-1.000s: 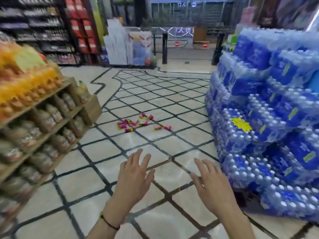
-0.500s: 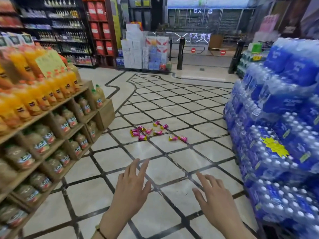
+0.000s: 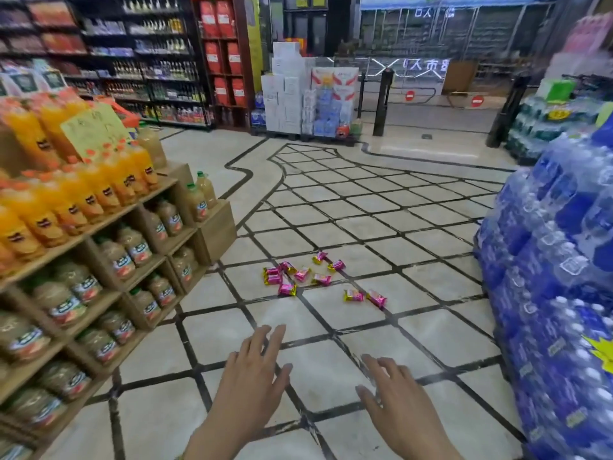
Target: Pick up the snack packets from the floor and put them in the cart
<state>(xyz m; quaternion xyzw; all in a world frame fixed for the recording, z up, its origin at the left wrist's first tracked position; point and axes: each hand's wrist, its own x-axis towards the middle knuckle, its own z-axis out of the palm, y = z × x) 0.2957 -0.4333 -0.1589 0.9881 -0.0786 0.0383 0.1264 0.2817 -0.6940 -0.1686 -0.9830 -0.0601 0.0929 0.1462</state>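
Supermarket. Orange juice bottles (image 3: pixel 76 190) are filling wooden shelving (image 3: pixel 212 234) at left under a yellow sign card (image 3: pixel 91 127); shrink-wrapped water packs (image 3: pixel 547 277) are standing stacked at right; stocked aisle racks (image 3: pixel 149 61) are lining upper left; gate barriers (image 3: pixel 383 101) with no-entry signs (image 3: pixel 410 95) are closing off upper centre.

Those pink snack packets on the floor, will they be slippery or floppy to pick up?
Probably light: the snack packets are small and lie flat on the floor. Their glossy wrappers likely crinkle and slip; being flat, they should not roll.

Small pink snack packets (image 3: pixel 308 277) with gold ends lie scattered flat on the tiled floor (image 3: pixel 331 370).
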